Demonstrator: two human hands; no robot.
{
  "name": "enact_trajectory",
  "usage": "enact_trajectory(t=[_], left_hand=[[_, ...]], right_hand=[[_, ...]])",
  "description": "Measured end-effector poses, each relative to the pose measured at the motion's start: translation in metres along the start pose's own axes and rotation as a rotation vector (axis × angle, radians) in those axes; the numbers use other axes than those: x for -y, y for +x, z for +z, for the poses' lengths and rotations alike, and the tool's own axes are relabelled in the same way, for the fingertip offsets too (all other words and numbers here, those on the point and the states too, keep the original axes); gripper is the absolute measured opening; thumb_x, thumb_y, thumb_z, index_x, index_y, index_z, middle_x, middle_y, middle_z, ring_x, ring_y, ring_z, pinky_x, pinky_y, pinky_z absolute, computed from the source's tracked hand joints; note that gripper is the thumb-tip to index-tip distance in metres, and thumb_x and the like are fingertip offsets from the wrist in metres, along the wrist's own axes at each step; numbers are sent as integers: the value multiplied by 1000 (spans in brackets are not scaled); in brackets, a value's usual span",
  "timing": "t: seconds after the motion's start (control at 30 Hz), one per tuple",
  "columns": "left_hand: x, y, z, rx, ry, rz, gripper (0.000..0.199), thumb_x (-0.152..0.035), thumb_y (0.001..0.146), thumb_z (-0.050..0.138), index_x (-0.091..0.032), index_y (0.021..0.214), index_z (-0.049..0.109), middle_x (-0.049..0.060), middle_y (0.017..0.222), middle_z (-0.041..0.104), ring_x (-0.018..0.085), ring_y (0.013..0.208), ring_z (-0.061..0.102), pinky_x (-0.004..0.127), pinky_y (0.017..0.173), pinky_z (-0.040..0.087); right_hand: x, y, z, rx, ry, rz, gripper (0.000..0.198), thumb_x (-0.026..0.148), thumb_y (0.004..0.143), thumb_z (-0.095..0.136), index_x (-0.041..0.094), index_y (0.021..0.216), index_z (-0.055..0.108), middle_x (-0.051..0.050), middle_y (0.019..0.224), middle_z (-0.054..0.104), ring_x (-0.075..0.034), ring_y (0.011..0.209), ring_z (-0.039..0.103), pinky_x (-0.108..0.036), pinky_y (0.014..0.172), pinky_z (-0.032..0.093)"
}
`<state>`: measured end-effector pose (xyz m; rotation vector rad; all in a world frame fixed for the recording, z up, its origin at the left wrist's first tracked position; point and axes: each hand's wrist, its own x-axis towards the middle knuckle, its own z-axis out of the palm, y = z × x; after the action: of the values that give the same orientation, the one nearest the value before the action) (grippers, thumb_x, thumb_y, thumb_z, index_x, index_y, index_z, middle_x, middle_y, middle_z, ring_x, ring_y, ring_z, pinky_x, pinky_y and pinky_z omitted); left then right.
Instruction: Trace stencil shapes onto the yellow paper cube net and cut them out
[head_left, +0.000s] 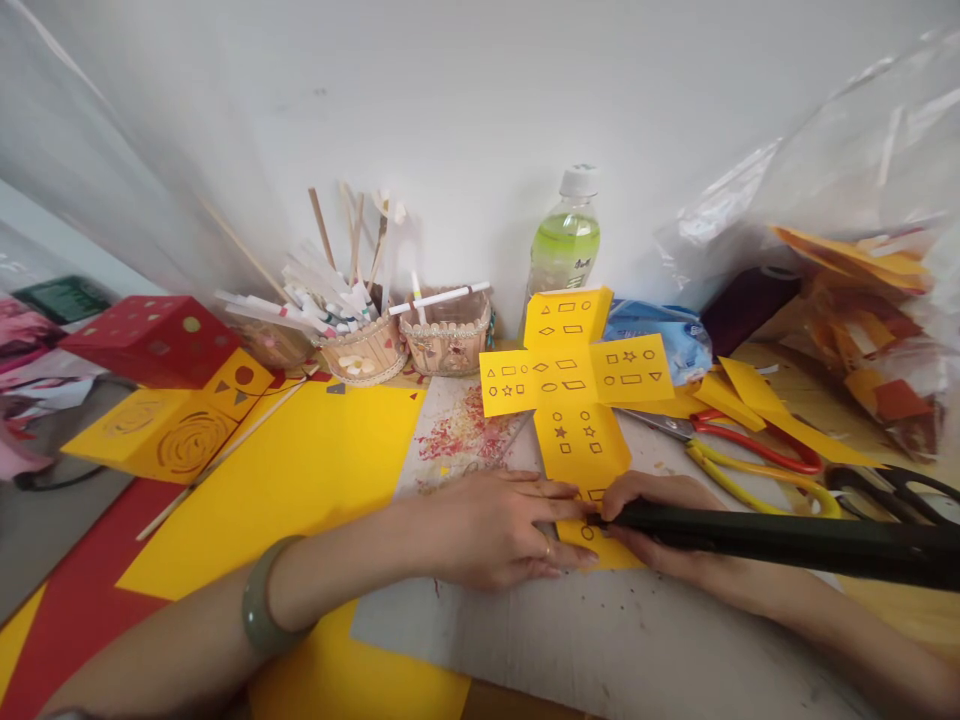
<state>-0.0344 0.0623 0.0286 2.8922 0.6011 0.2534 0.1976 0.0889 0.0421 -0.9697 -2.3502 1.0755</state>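
Note:
My left hand [499, 530] lies flat with fingers stretched out, pressing the lower arm of a cross-shaped yellow paper cutout [581, 440]. Small shapes are outlined in dark lines on the cutout: stars, circles, rectangles, triangles and diamonds. My right hand [660, 510] is closed around a long black pen-shaped tool [780, 535], whose thin end meets the paper by a drawn circle at the bottom. Its exact kind I cannot make out, and it hides part of the right fingers. Under the cutout is a stained grey board [480, 630].
Red-and-yellow-handled scissors [765, 455] and a black-handled pair [892, 490] lie right. Behind stand a drink bottle [566, 240] and decorated baskets [360, 355] of markers. Yellow sheets [300, 480], a red box [157, 340] and a yellow box [142, 430] are left.

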Motion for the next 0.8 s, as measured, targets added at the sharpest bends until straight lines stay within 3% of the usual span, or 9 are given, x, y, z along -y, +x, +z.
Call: enact_trajectory(t=[0.23, 0.6, 0.8], left_hand=[[0, -1, -1, -7, -1, 2, 30, -28, 97, 45, -25, 121, 62, 7, 133, 54, 23, 127, 47, 36, 103, 42], [0, -3, 1, -23, -1, 3, 31, -28, 97, 45, -25, 122, 61, 6, 135, 53, 24, 127, 48, 37, 104, 41], [-2, -3, -2, 27, 9, -17, 31, -28, 97, 45, -26, 123, 60, 5, 138, 51, 22, 128, 46, 38, 104, 41]], right_hand=[[1, 0, -1, 3, 9, -27, 14, 35, 83, 55, 25, 79, 63, -1, 76, 70, -18, 70, 65, -29, 65, 52], [-6, -3, 4, 44, -67, -75, 9, 23, 79, 50, 26, 78, 59, 2, 67, 66, -15, 57, 61, -25, 54, 48], [-8, -5, 4, 64, -105, -116, 9, 22, 80, 49, 25, 77, 57, 2, 67, 65, -14, 58, 60, -25, 55, 47]])
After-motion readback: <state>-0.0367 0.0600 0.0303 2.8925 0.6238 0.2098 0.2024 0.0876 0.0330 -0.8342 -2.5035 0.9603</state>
